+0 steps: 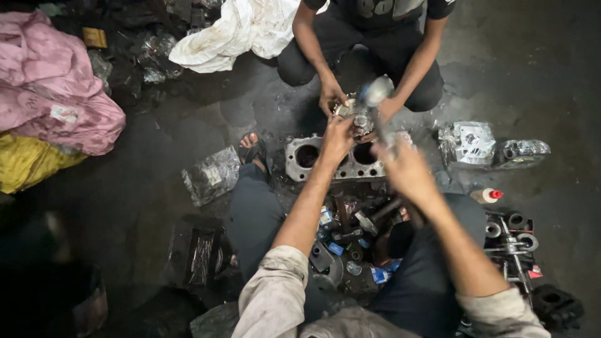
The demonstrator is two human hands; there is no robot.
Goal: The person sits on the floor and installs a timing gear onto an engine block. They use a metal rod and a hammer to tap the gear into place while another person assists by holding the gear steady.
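Over an engine cylinder block on the floor, the left hand is gripping a small metal part, while the blurred right hand is clutching a hammer; a co-worker's hands are steadying the part.

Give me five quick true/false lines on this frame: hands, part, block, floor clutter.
1. The right hand swings a blurred hammer. True.
2. The left hand rests flat on the floor. False: it grips the small metal part.
3. A second person's hands steady that part. True.
4. The two-bore cylinder block is on a bench. False: it lies on the floor.
5. The pink cloth covers the block. False: it lies far left.
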